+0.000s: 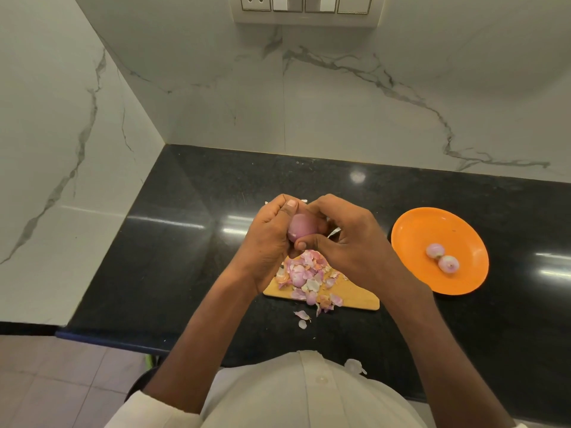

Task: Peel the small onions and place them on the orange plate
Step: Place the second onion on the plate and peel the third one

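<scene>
left hand (pixel 265 239) and right hand (pixel 346 242) both grip onion (pixel 302 226) | slick – may squirt loose onto surface (pixel 185 242) | plate (pixel 411 230) well apart – drop risk

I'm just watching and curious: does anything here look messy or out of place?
A little. Most onion skins sit heaped on the wooden board, but a few stray peels have spilled past its near edge onto the black counter. Otherwise it looks orderly: two peeled onions lie on the orange plate.

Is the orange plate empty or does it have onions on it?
Not empty. The plate holds two peeled onions, side by side near its middle. A third onion is not on it.
</scene>
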`<state>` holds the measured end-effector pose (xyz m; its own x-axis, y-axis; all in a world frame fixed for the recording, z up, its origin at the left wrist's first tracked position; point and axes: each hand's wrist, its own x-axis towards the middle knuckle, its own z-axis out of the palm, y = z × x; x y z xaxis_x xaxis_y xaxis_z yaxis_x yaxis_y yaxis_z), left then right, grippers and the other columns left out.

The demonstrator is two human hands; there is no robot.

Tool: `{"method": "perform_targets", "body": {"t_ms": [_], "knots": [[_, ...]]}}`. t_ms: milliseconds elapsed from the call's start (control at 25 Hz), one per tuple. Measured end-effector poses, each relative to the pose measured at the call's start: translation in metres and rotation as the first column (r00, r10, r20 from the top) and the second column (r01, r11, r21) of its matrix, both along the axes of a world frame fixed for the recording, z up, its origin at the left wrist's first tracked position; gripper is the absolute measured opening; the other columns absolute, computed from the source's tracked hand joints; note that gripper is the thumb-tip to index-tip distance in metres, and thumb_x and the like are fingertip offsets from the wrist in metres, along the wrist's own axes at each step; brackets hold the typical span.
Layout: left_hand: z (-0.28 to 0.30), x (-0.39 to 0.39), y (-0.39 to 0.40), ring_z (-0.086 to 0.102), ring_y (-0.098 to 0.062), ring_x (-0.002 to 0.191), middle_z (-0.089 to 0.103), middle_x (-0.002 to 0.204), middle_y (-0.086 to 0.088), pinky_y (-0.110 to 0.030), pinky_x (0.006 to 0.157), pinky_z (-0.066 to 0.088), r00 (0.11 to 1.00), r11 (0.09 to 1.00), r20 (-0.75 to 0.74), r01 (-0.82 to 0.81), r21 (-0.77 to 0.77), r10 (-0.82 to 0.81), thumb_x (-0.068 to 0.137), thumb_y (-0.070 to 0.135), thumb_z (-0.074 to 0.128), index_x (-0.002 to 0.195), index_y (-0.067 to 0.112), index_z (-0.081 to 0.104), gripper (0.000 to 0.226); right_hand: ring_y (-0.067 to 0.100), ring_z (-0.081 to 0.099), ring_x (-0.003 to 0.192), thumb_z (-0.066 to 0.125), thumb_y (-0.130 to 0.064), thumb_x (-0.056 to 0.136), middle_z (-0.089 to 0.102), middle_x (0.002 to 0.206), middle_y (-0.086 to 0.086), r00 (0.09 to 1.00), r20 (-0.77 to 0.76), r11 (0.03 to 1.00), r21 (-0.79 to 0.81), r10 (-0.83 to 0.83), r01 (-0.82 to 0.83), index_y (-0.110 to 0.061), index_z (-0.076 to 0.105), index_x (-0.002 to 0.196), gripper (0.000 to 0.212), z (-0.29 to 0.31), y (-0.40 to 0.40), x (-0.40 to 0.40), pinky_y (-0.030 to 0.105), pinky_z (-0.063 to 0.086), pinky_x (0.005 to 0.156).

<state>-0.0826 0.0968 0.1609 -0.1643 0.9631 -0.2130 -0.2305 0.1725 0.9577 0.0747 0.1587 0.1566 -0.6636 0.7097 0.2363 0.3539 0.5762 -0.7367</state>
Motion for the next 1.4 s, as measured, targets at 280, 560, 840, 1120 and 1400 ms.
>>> {"method": "perform_targets", "body": {"t_ms": [280, 560, 840, 1120, 1400], "knots": [[0.000, 0.004, 0.001, 0.053, -0.012, 0.059, 0.063, 0.085, -0.010, -0.026, 0.050, 0.042, 0.995, 0.998, -0.085, -0.051, -0.023, 0.049, 0.116, 0.025, 0.035, 0.106, 0.007, 0.059, 0.032, 0.013, 0.054, 0.078, 0.084, -0.011, 0.086, 0.058, 0.088, -0.006, 1.000, 0.016, 0.999, 0.032, -0.016, 0.016, -0.020, 0.059, 0.092, 0.027, -0.001, 0.001, -0.001, 0.025, 0.048, 0.067], [0.008, 0.003, 0.001, 0.060, -0.018, 0.072, 0.068, 0.089, -0.007, -0.027, 0.054, 0.050, 0.994, 0.994, -0.022, -0.108, 0.001, 0.108, 0.115, 0.025, 0.035, 0.106, 0.008, 0.060, 0.031, 0.015, 0.067, 0.090, 0.086, -0.022, 0.086, 0.067, 0.103, -0.002, 0.980, -0.155, 0.990, 0.047, -0.124, 0.132, -0.011, 0.068, 0.116, 0.036, -0.007, -0.006, -0.004, 0.028, 0.060, 0.073], [0.011, 0.011, 0.002, 0.061, -0.016, 0.075, 0.063, 0.093, -0.008, -0.024, 0.053, 0.048, 0.977, 0.978, -0.083, -0.203, -0.056, 0.198, 0.115, 0.025, 0.035, 0.104, 0.012, 0.059, 0.029, 0.014, 0.070, 0.088, 0.087, -0.025, 0.086, 0.072, 0.104, 0.003, 0.977, -0.147, 0.948, 0.259, -0.151, 0.186, -0.009, 0.073, 0.115, 0.036, -0.013, -0.009, -0.005, 0.028, 0.063, 0.070], [0.010, 0.021, 0.005, 0.064, -0.013, 0.077, 0.065, 0.090, -0.004, -0.018, 0.054, 0.051, 0.959, 0.949, -0.027, -0.284, -0.138, 0.283, 0.114, 0.020, 0.035, 0.104, 0.011, 0.058, 0.026, 0.012, 0.065, 0.085, 0.084, -0.011, 0.085, 0.070, 0.101, 0.000, 0.989, -0.073, 0.963, 0.229, -0.130, 0.144, -0.011, 0.071, 0.116, 0.034, -0.013, -0.010, -0.013, 0.022, 0.060, 0.074], [0.005, 0.019, 0.008, 0.055, -0.012, 0.070, 0.063, 0.098, -0.016, -0.025, 0.058, 0.046, 0.958, 0.939, 0.052, -0.264, -0.219, 0.281, 0.114, 0.019, 0.037, 0.105, 0.009, 0.059, 0.026, 0.010, 0.051, 0.076, 0.079, -0.004, 0.084, 0.054, 0.088, -0.014, 0.999, 0.016, 0.984, 0.171, -0.048, 0.044, -0.022, 0.060, 0.095, 0.028, -0.008, 0.000, -0.011, 0.031, 0.052, 0.063]]}}
